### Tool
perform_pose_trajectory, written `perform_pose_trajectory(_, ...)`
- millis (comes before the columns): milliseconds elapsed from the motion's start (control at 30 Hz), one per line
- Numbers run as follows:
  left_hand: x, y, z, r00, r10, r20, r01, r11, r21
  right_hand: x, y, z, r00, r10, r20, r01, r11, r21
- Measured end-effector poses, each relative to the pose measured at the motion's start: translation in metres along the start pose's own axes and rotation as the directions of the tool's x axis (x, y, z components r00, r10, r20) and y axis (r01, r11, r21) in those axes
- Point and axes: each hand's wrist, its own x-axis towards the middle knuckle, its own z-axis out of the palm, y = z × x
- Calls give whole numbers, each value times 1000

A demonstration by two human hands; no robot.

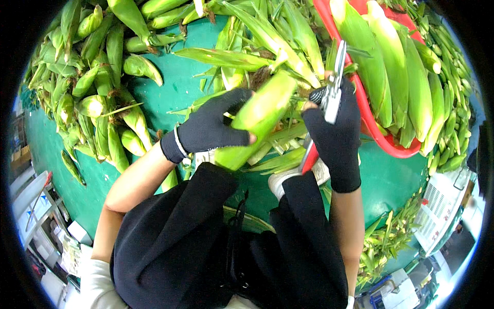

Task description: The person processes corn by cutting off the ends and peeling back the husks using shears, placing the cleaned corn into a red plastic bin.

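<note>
My left hand [213, 123], in a black fingerless glove, is wrapped round an ear of corn [270, 105] in its pale green husk. The ear is tilted, its upper end toward the far right. Just right of it, my right hand [337, 141], gloved the same way, grips a pair of pruning shears [333, 100]. Their silver blades point away from me, and a red handle shows below the palm. The blades are apart from the ear. Beneath and beyond both hands lie loose husk leaves [288, 41] and trimmings.
A heap of unpeeled corn [98, 87] covers the far left of the green floor [77, 170]. On the right, a red basin [393, 149] holds several trimmed ears. More corn [453, 118] is piled beyond it. Husk scraps [386, 242] lie at the lower right.
</note>
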Motion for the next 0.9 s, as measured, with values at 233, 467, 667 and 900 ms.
perform_pose_trajectory(233, -2, 24, -1, 992, 88, -91, -103, 979, -176, -34, -4, 36, 978, 33, 204, -97, 944, 316)
perform_pose_trajectory(467, 0, 61, -40, 996, -84, -11, 81, 985, -149, -46, 2, 35, 994, -42, 103, 43, 999, -9)
perform_pose_trajectory(667, 2, 68, -19, 988, -134, -77, 98, 929, -357, -50, 9, 40, 983, -144, 112, 162, 972, -168)
perform_pose_trajectory(900, -6, 58, 6, 937, 227, -267, -260, 961, -98, -42, 10, 37, 982, -170, 83, 168, 985, 31)
